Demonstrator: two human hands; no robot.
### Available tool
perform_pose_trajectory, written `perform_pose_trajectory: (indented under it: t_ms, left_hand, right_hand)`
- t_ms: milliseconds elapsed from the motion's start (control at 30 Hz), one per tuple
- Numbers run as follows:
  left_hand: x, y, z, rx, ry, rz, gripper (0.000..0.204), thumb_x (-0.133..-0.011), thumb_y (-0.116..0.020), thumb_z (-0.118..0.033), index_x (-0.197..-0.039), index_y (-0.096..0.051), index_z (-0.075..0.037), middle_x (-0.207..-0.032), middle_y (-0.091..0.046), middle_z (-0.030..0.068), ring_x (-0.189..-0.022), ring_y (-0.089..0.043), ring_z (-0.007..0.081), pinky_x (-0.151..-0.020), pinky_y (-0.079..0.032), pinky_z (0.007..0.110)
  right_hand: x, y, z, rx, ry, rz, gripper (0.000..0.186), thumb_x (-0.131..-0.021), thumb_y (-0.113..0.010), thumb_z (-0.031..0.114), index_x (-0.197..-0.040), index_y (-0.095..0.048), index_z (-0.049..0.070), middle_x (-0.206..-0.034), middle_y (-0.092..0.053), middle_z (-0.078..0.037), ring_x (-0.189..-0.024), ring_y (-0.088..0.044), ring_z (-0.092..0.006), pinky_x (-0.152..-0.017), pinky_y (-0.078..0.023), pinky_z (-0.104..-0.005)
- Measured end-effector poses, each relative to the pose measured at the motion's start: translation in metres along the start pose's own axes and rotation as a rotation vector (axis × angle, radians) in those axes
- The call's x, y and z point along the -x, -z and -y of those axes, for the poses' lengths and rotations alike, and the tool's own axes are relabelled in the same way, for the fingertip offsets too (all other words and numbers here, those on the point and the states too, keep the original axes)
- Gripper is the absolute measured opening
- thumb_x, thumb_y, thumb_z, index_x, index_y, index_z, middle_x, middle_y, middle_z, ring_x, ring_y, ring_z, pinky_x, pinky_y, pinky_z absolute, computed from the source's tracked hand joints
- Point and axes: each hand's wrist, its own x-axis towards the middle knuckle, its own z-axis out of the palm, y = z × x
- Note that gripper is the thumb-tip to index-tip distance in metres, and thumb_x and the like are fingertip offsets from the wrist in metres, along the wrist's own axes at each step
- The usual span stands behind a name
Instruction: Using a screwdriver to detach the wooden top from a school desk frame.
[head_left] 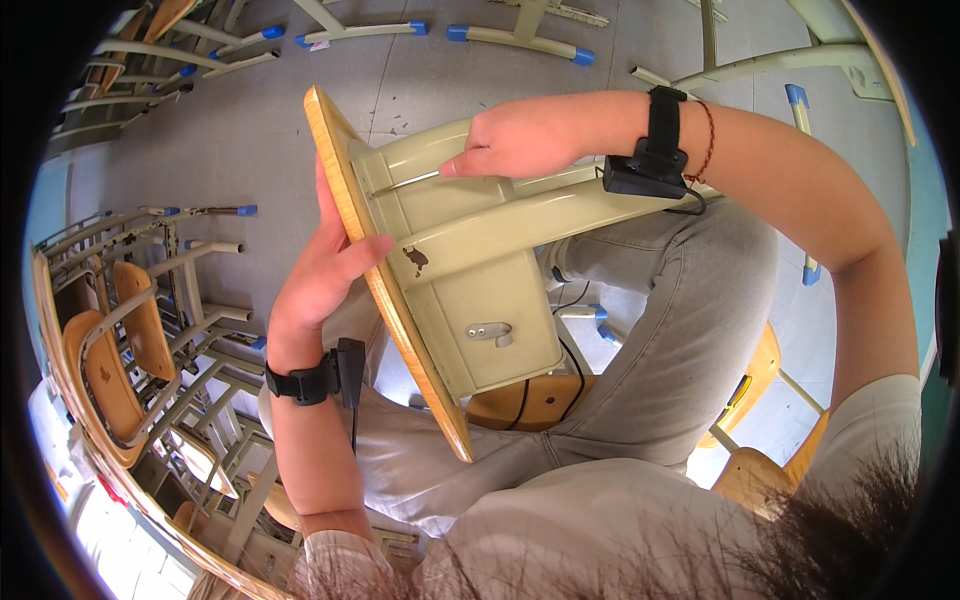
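Observation:
A school desk lies tipped on its side across my lap, its wooden top (pixel 400 330) standing steeply on the left. Its cream metal underside (pixel 480 290) faces right, with a metal drawer box and a leg bar. My left hand (pixel 325 265) clasps the edge of the top, thumb on the underside and fingers behind. In my closed right hand (pixel 520 140) is a screwdriver, its thin metal shaft (pixel 410 182) pointing left to the corner where metal meets wood. The handle is hidden in my fist; whether the tip sits on a screw I cannot tell. A small metal latch (pixel 490 332) is on the box.
Stacked wooden chairs (pixel 105 385) and metal frames crowd the left. Desk legs with blue end caps (pixel 520 40) stand along the far side, another frame (pixel 800 110) at right. A wooden seat (pixel 755 480) shows at lower right. Black cables (pixel 575 370) hang below the desk.

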Motion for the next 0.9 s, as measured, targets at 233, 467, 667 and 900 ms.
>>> perform_pose_trajectory:
  t_ms: [233,467,667,900]
  left_hand:
    - [0.000,-0.002,-0.002,-0.002,-0.003,-0.001,0.112,-0.082,-0.062,-0.013,-0.157,0.021,-0.018,-0.153,-0.032,0.0123,-0.140,-0.035,0.0250,-0.118,-0.026,0.039]
    - [-0.001,-0.002,-0.001,-0.004,-0.009,0.002,0.112,-0.082,-0.062,-0.014,-0.157,0.021,-0.017,-0.153,-0.031,0.0127,-0.141,-0.033,0.0255,-0.118,-0.026,0.039]
    - [-0.001,-0.001,-0.001,0.006,-0.001,0.006,0.112,-0.082,-0.062,-0.014,-0.157,0.021,-0.017,-0.154,-0.031,0.0130,-0.141,-0.033,0.0256,-0.118,-0.026,0.040]
    - [-0.001,-0.002,0.000,0.000,-0.006,-0.002,0.112,-0.082,-0.062,-0.013,-0.158,0.020,-0.018,-0.153,-0.032,0.0125,-0.141,-0.034,0.0257,-0.118,-0.026,0.040]
  right_hand:
    - [0.001,-0.004,-0.002,0.058,0.027,-0.069,0.069,-0.104,-0.040,0.051,-0.082,-0.065,-0.009,-0.068,-0.058,-0.025,-0.067,-0.055,-0.0375,-0.070,-0.047,-0.0467]
    - [-0.007,0.003,-0.007,0.020,-0.039,0.034,0.067,-0.103,-0.040,0.051,-0.086,-0.067,-0.008,-0.070,-0.059,-0.023,-0.067,-0.055,-0.0355,-0.071,-0.048,-0.0456]
    - [0.004,-0.004,0.003,0.145,0.013,-0.103,0.065,-0.103,-0.042,0.050,-0.086,-0.067,-0.008,-0.067,-0.058,-0.022,-0.065,-0.056,-0.0348,-0.069,-0.048,-0.0455]
    - [0.005,-0.012,-0.001,-0.050,0.083,-0.101,0.064,-0.103,-0.043,0.049,-0.076,-0.064,-0.004,-0.061,-0.055,-0.019,-0.055,-0.050,-0.0331,-0.061,-0.046,-0.0453]
